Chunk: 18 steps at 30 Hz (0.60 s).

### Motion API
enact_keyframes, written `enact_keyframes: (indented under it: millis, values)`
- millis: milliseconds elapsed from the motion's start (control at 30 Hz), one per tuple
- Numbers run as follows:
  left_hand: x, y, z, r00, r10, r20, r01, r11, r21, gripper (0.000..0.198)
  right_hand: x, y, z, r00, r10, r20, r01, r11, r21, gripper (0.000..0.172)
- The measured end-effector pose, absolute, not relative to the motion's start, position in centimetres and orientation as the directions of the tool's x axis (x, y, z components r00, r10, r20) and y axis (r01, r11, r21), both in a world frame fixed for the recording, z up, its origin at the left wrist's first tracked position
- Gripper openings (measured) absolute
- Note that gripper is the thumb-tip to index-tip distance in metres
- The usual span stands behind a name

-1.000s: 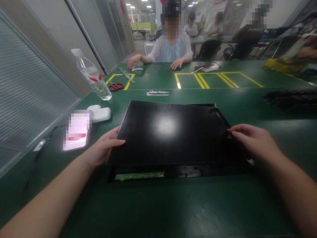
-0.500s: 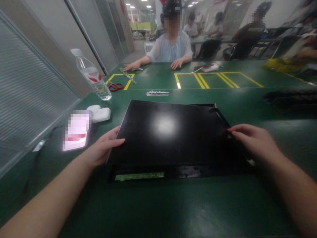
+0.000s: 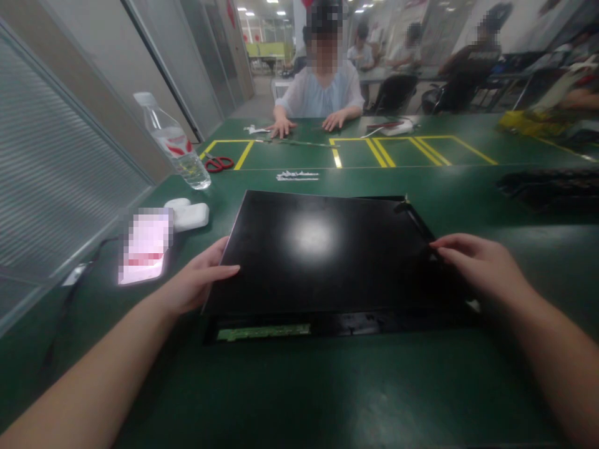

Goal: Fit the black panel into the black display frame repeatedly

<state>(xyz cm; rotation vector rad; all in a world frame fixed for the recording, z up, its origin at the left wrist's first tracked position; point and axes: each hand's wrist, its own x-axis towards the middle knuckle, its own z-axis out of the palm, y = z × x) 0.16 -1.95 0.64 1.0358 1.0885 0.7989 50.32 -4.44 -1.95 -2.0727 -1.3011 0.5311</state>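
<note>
A glossy black display panel (image 3: 318, 262) with a bright reflection lies tilted over a shallow black frame (image 3: 369, 323). My left hand (image 3: 203, 277) grips the panel's left edge, thumb on top and fingers beneath, holding that side raised. My right hand (image 3: 480, 259) pinches the frame's right rim between thumb and fingertips; whether it also touches the panel is hard to see. A green circuit strip (image 3: 264, 332) shows along the frame's front left. Most of the frame's inside is hidden under the panel.
To the left are a lit phone (image 3: 145, 249), a white case (image 3: 191, 216) and a water bottle (image 3: 175, 146). Red-handled scissors (image 3: 219, 164) and white strips (image 3: 297, 176) lie beyond the panel. A person (image 3: 322, 87) sits opposite, and a dark bundle (image 3: 547, 187) is at right.
The panel's left side has dipped very slightly with my left hand; my right hand keeps its place. Across the table, the person's hand and a thin strip have shifted rightward.
</note>
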Motion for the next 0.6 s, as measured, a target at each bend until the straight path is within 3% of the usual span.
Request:
enact_keyframes:
  millis: [200,600]
  values:
    - [0.38,-2.02,0.84,0.271,0.907,-0.323,-0.045,0.347,0.937,0.071,50.61,-4.37,-2.14,0.420,0.907,-0.018,0.663,-0.320,-0.677,0.037]
    - [0.48,-1.93,0.76,0.249,0.900,-0.357,-0.064,0.383,0.922,0.096,50.58,-4.43,-2.21,0.438,0.899,-0.003,0.664,-0.325,-0.674,0.039]
